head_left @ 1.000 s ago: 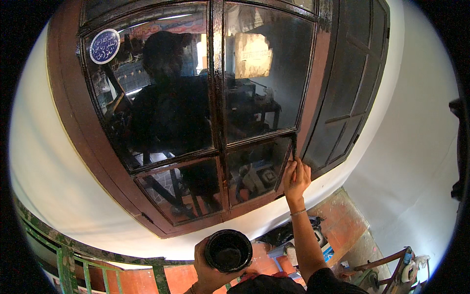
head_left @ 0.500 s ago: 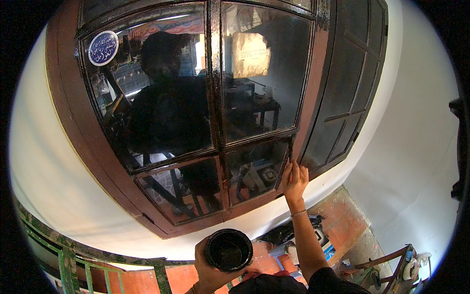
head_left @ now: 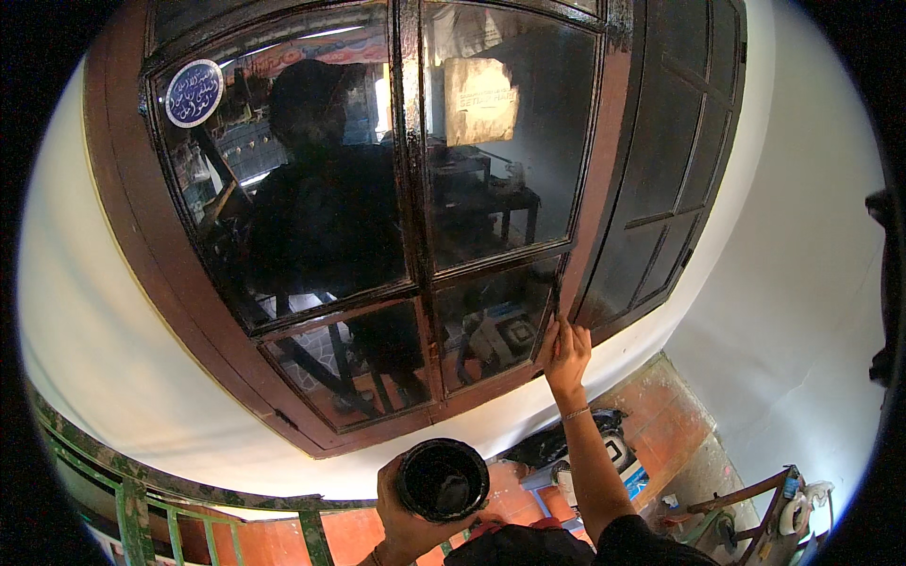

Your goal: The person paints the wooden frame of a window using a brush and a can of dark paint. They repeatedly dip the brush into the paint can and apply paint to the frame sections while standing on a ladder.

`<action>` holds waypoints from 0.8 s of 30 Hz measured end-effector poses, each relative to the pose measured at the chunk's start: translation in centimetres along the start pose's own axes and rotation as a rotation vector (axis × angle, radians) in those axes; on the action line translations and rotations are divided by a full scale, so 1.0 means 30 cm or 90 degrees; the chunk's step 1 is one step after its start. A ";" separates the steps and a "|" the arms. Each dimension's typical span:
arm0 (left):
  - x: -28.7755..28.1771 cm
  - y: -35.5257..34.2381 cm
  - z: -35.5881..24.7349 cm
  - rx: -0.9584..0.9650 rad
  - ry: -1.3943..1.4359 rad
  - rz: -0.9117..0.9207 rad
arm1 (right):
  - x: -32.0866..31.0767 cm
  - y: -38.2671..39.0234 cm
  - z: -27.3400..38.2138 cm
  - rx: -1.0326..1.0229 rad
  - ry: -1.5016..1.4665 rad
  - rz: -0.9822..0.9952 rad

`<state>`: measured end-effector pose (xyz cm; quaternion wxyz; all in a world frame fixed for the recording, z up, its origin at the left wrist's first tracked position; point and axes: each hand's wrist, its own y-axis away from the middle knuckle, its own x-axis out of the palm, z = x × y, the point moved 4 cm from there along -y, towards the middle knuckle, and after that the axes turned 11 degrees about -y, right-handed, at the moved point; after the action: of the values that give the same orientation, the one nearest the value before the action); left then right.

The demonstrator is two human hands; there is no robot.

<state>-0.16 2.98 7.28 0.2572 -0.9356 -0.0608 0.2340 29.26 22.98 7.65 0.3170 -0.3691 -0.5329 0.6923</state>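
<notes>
My left hand (head_left: 394, 517) is closed around a round tub of black paint (head_left: 443, 480) at the lower middle, its open top facing up. My right hand (head_left: 567, 351) pinches a slender paintbrush (head_left: 556, 312), largely hidden by the fingers, against the right edge of the lower right pane. Before me stands a window frame (head_left: 493, 268) with glass panes. Glossy black coats its upper bars, while the bottom rail (head_left: 481, 397) and outer frame (head_left: 132, 222) are brown.
A round blue sticker (head_left: 194, 93) and a worn paper sheet (head_left: 480, 101) are on the glass. A dark shutter (head_left: 666, 170) adjoins the frame at right. Below are a green railing (head_left: 132, 519), black plastic (head_left: 566, 440) and a wooden rack (head_left: 746, 500) holding tape rolls.
My right hand has slid slightly down along the pane's right edge with the paintbrush. The tub stays in my left hand, almost unmoved, and the view has shifted a little.
</notes>
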 end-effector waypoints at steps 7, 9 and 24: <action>-0.005 0.002 0.001 0.004 -0.003 0.003 | 0.022 0.256 -0.028 0.081 0.006 0.125; -0.007 0.006 0.002 0.004 -0.036 0.000 | 0.021 0.317 -0.030 0.074 -0.011 0.118; 0.002 0.016 0.016 -0.068 0.096 -0.019 | 0.043 0.588 -0.085 0.256 -0.015 0.192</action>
<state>-0.33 2.80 6.64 0.2141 -0.9619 -0.0677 0.1558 29.95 21.26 -10.11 0.2706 -0.3659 -0.3271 0.8282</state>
